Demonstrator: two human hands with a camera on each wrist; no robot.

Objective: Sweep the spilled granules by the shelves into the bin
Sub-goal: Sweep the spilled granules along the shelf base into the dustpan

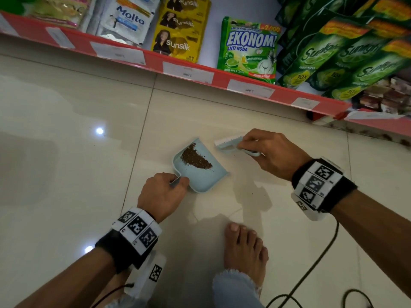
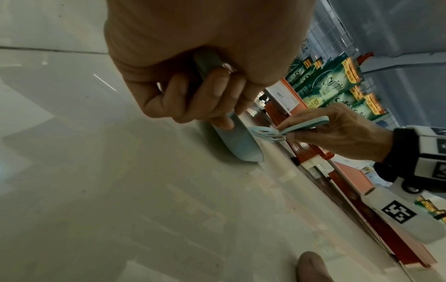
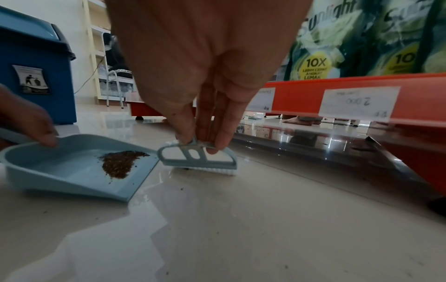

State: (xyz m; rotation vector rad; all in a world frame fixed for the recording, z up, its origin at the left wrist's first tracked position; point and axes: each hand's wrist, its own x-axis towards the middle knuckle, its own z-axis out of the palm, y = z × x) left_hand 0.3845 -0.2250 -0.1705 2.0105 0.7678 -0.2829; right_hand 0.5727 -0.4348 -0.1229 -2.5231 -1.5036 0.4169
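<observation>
A pale blue dustpan lies on the glossy floor tiles, holding a dark brown heap of granules. My left hand grips the dustpan's short handle. My right hand pinches a small pale blue hand brush with white bristles, its bristles on the floor just right of the pan's open lip. A few stray granules dot the floor near the lip. A blue bin stands beyond the dustpan in the right wrist view.
A red-edged shelf with price tags runs across the back, stocked with sachets and green detergent packs. My bare foot rests on the floor just behind the pan. A dark cable trails at the lower right.
</observation>
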